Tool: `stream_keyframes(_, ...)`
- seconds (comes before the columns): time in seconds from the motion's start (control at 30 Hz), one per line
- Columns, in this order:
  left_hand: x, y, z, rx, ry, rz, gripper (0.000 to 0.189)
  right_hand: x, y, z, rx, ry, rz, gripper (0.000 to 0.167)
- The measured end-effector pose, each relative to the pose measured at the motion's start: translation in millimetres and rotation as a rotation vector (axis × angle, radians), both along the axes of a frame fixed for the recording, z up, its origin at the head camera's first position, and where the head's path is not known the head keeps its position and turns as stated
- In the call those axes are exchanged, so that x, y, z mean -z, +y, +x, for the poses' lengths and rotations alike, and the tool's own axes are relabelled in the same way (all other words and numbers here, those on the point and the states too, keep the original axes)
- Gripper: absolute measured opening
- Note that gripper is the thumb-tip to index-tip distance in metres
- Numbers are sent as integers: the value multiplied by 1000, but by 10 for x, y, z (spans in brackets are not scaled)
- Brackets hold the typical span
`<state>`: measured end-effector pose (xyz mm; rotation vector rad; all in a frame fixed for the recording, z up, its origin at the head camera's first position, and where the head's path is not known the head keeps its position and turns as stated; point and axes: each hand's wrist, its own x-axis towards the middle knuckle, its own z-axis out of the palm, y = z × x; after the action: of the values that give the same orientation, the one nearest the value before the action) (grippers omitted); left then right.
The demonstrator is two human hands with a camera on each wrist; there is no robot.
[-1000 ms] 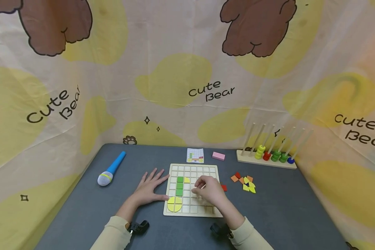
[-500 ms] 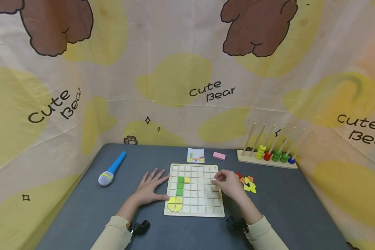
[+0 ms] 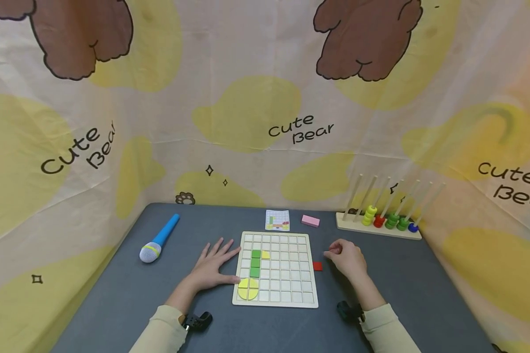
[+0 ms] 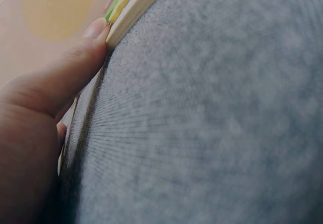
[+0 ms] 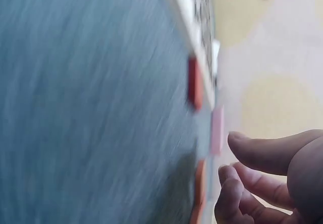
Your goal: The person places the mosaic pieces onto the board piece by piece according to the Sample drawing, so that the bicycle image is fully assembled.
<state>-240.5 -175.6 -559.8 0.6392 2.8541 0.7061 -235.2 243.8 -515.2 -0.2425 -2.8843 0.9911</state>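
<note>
My left hand [image 3: 211, 267] lies with fingers spread against the left side of a pale wooden grid board [image 3: 285, 284]; in the left wrist view its thumb [image 4: 75, 65] touches the board's edge. On the board are two green pieces [image 3: 255, 263], a yellow square [image 3: 266, 255] and a yellow circle [image 3: 248, 289] of several quarter pieces. Right of the board, my right hand [image 3: 350, 257] hovers over the loose pieces, which it hides from the head view. Its thumb and fingers are loosely curved with a gap between them. Orange pieces [image 5: 200, 183] show beneath it in the right wrist view.
A red piece [image 3: 317, 266] lies against the board's right edge. Behind the board are a pattern card [image 3: 277, 220] and a pink block [image 3: 310, 221]. A peg stand with coloured rings [image 3: 378, 226] stands back right, and a blue toy microphone [image 3: 160, 238] lies on the left.
My right hand has moved rightward from over the board, past its right edge, to the loose pieces, uncovering the red piece. My left hand has stayed in place.
</note>
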Motion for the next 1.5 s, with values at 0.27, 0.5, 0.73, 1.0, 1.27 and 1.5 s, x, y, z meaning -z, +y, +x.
stream_keyframes(0.27, -20, 10, 12, 4, -1, 14, 99, 44, 188, -6, 40, -62, 32, 33)
stream_keyframes(0.5, -5, 0, 8, 8, -1, 16, 98, 90, 217, -45, 48, -109, 69, 28)
stream_keyframes(0.73, 4, 0, 6, 7, -5, 11, 99, 48, 182, -60, 24, -152, 70, 24)
stream_keyframes(1.0, 0, 12, 8, 8, 9, 25, 98, 9, 160, -57, 39, -171, 51, 23)
stream_keyframes(1.27, -5, 9, 17, 8, -6, 16, 99, 9, 134, -59, 57, -198, 44, 23)
stream_keyframes(1.5, 8, 0, 3, 9, 2, 19, 99, -8, 117, -33, -3, -119, -10, 20)
